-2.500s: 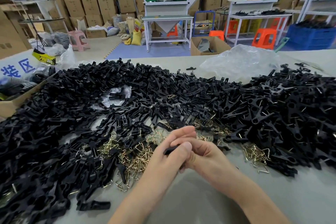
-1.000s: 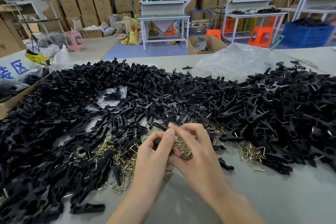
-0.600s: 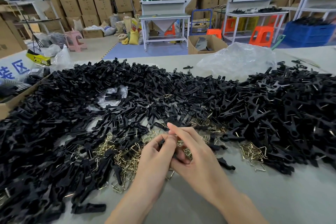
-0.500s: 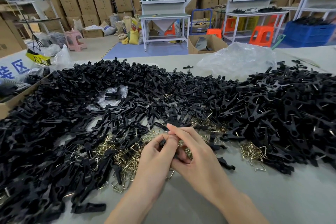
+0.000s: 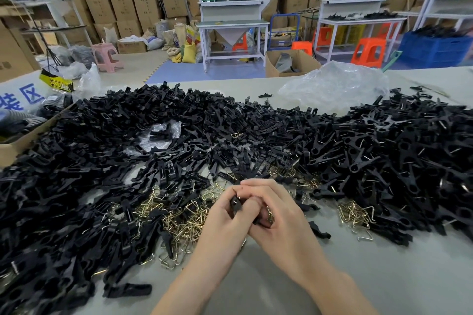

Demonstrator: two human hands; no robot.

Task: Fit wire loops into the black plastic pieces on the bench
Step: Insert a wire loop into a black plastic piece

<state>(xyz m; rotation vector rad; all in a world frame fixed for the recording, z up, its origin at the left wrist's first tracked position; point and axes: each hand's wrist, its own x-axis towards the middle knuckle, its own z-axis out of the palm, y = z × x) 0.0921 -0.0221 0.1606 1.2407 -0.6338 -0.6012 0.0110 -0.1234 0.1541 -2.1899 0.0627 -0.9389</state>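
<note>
From the head cam: your left hand [image 5: 225, 215] and right hand [image 5: 279, 220] are bunched together just above the bench [image 5: 384, 276], near its front edge. Both sets of fingers are curled tight round one black piece [image 5: 236, 204], and the right fingers overlap the left ones. Can't tell if there's a wire in there too. The loose wire loops [image 5: 184, 222] sit just left of your hands, with a smaller clump [image 5: 354, 215] to the right. The big heap of black pieces [image 5: 179, 135] spreads behind them, across the whole bench.
</note>
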